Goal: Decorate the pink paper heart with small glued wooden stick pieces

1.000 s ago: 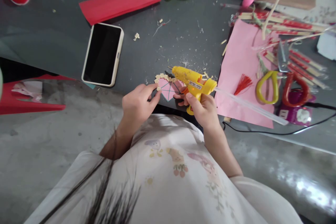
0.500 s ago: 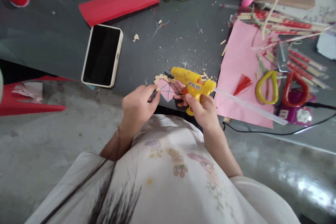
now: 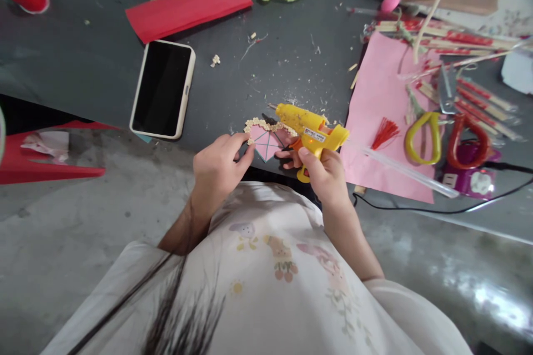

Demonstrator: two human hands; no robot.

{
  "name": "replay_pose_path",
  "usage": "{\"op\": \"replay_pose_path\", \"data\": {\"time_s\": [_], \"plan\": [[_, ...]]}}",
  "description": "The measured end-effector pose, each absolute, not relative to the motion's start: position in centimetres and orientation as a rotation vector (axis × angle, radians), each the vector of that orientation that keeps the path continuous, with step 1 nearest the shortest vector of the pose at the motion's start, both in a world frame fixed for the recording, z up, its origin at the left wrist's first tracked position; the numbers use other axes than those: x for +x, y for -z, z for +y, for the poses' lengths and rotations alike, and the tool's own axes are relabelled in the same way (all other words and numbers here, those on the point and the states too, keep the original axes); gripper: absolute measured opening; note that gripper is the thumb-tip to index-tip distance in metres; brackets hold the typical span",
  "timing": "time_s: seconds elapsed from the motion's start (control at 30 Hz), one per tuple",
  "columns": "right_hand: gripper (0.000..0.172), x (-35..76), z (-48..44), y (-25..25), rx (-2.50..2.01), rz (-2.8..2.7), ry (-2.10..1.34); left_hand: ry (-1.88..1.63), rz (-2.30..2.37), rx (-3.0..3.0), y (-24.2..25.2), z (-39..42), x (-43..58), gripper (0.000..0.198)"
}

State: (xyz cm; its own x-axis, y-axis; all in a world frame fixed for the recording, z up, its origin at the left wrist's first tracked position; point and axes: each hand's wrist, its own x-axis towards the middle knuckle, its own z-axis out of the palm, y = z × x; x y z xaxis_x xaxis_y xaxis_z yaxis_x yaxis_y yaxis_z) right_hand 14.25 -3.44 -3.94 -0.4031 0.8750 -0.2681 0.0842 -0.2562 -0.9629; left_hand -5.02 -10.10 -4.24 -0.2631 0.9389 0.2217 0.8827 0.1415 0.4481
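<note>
My right hand [image 3: 327, 175] is wrapped round a yellow hot glue gun [image 3: 303, 120], whose metal nozzle points left above the table. Under it lies a pink heart-shaped piece [image 3: 263, 143] with dark green lines, its upper edge trimmed with small pale wooden bits [image 3: 258, 122]. At the heart's left edge, my left hand [image 3: 222, 163] pinches with thumb and forefinger; whether a loose bit is also between the fingertips I cannot tell. A dark pointed tip [image 3: 268, 118] shows beside the nozzle, mostly hidden. From the gun's back sticks a clear glue stick [image 3: 410, 172].
A phone [image 3: 162, 89] and a red paper roll [image 3: 189, 4] lie to the left. Right are pink paper [image 3: 366, 105], a red tassel [image 3: 385, 133], scissors with yellow and red handles [image 3: 423, 138], wrapped chopsticks [image 3: 478, 100] and a black cord [image 3: 408, 211]. Crumbs litter the table.
My right hand has shifted the glue gun slightly to the right, its nozzle a little further from the heart's trimmed edge. My left hand keeps its pinch.
</note>
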Motion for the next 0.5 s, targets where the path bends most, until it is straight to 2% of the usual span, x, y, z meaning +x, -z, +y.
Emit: {"op": "replay_pose_path", "data": {"time_s": [0.5], "plan": [[0.027,14.11,-3.4,3.75,-1.195,-1.361,-1.748,-0.7,2.336,1.908,5.07,-10.36,-5.0,0.027]]}}
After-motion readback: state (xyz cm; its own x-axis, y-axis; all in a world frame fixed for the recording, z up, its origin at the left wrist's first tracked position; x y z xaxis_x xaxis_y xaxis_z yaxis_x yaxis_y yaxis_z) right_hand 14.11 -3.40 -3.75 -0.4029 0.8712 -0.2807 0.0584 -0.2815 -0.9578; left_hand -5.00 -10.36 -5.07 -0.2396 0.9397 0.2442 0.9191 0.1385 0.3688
